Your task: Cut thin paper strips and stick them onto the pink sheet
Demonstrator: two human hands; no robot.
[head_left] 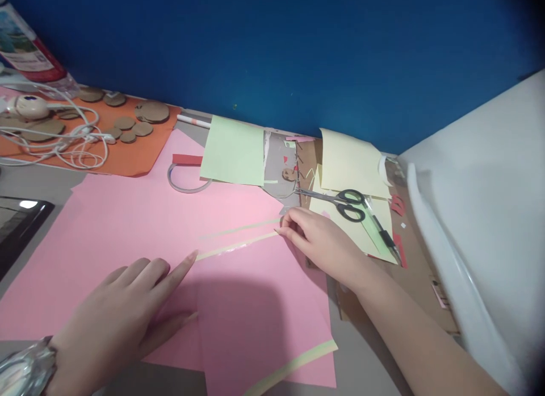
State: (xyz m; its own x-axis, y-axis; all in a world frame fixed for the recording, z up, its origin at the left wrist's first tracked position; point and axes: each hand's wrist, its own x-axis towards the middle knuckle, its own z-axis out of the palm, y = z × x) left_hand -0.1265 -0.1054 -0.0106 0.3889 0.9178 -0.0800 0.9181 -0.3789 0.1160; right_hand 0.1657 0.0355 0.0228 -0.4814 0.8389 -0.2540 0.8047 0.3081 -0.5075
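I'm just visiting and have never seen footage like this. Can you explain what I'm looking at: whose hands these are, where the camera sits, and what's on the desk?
There is no machine here. The one picture comes from a camera worn on a person's head, looking forward and down at their own two bare hands.

The left hand, with a wristwatch, lies flat on a large pink paper sheet, its forefinger at one end of a thin pale strip. The right hand pinches the strip's other end.

Around them: black-handled scissors on pale yellow paper, a light green sheet, brown cardboard discs on orange paper, white earphone cables, and a tape ring. Behind is a blue wall.
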